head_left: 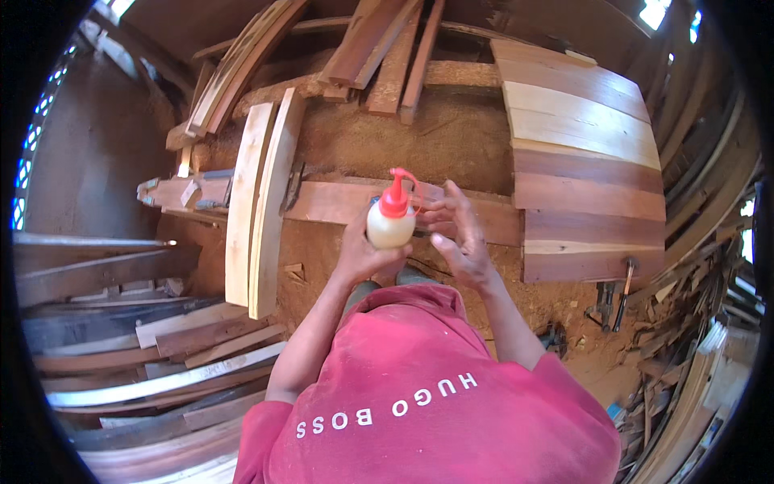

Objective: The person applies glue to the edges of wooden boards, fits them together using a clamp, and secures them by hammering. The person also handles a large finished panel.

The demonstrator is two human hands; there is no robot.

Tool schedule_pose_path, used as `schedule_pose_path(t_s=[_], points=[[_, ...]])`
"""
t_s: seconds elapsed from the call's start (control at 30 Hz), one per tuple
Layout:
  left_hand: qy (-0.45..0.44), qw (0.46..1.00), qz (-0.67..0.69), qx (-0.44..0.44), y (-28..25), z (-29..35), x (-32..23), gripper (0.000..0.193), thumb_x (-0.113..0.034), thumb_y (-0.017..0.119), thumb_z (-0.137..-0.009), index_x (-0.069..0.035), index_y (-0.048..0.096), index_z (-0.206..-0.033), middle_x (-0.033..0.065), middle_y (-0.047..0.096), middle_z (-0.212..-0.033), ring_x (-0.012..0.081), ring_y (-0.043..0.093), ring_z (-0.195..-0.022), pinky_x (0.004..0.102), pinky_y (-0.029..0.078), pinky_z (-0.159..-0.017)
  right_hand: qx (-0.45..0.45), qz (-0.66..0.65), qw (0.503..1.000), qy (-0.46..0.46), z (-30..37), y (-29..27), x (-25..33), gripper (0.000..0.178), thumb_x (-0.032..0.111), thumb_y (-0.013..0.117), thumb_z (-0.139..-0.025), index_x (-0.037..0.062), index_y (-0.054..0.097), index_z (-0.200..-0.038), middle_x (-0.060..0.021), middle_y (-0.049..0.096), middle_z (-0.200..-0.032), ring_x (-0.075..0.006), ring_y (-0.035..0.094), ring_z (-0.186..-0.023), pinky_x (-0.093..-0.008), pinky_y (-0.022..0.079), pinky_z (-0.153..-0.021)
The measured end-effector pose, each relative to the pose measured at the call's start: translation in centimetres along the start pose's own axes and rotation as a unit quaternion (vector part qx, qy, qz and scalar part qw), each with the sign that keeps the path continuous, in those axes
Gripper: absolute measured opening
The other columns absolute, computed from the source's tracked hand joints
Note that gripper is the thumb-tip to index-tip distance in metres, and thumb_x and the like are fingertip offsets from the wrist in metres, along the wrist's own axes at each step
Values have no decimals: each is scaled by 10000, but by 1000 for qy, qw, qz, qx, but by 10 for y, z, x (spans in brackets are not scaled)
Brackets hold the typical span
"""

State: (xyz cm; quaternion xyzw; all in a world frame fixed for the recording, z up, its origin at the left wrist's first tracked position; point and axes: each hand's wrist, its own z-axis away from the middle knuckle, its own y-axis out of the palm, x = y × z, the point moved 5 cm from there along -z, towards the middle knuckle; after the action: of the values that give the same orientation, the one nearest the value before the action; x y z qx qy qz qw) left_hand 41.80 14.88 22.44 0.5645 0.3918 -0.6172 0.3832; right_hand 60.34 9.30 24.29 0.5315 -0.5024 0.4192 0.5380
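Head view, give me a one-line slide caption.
Left hand holding a red-capped bottle, right hand open beside it, wooden panel at right.

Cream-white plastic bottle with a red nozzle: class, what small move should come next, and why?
Probably the right hand should pinch the red tethered cap: it seems seated on the nozzle, the left hand grips the bottle, and the right hand is open beside it.

Bottle point(390, 230) between hands point(463, 242); two boards point(247, 202) left, across plank point(322, 202); panel point(588, 165) right; more boards point(367, 44) behind plank.
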Motion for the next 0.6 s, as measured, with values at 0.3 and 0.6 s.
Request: schedule_pose_path(t_s=[0.3,0.6], points=[[130,972,-170,92,73,-40,-24,873,-398,895,-643,-28,541,-1350,168,592,-1233,294,509,-1203,399,412,-1039,-68,230,968,-75,6,-48,-36,556,76,866,-693,-1,619,-1185,-86,682,-1074,-213,667,-978,-330,545,-875],[-71,990,-40,-115,-51,54,61,490,-340,728,-887,-37,622,-1257,58,670,-1029,121,608,-893,267,490,-731,-285,322,893,133,13,-206,-186,737,241,918,-644,-52,594,-1237,-179,676,-1181,-283,652,-1083,-395,488,-993]])
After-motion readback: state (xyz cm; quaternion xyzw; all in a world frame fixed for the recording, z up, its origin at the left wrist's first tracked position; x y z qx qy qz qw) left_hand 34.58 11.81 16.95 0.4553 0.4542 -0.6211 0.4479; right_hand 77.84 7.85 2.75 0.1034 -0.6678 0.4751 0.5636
